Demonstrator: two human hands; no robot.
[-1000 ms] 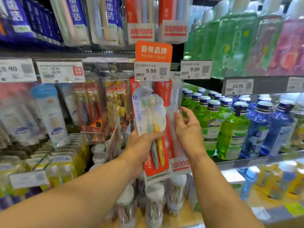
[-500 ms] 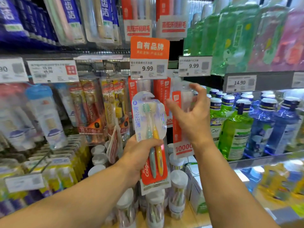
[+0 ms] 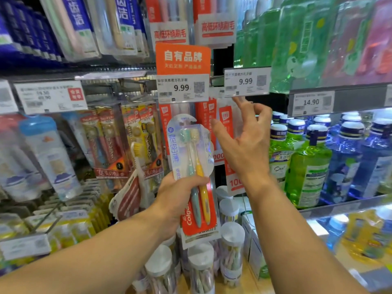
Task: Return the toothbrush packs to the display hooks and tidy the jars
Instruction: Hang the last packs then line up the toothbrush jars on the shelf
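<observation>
Hanging step under way: left hand (image 3: 180, 194) gripping toothbrush pack (image 3: 192, 166) beside released right hand (image 3: 246, 145), reaching toward hook above its fingertips; next, likely threading pack's hang-hole on.

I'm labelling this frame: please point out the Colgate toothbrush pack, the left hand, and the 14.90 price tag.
Colgate toothbrush pack (image 3: 192, 145): head view, on its clear blister.
left hand (image 3: 177, 195): head view, on its knuckles, gripping the pack.
14.90 price tag (image 3: 311, 102): head view, on the printed price.

White-lidded jars (image 3: 231, 255) stand on the wooden shelf (image 3: 250, 281), beside small boxes (image 3: 253, 247).
</observation>
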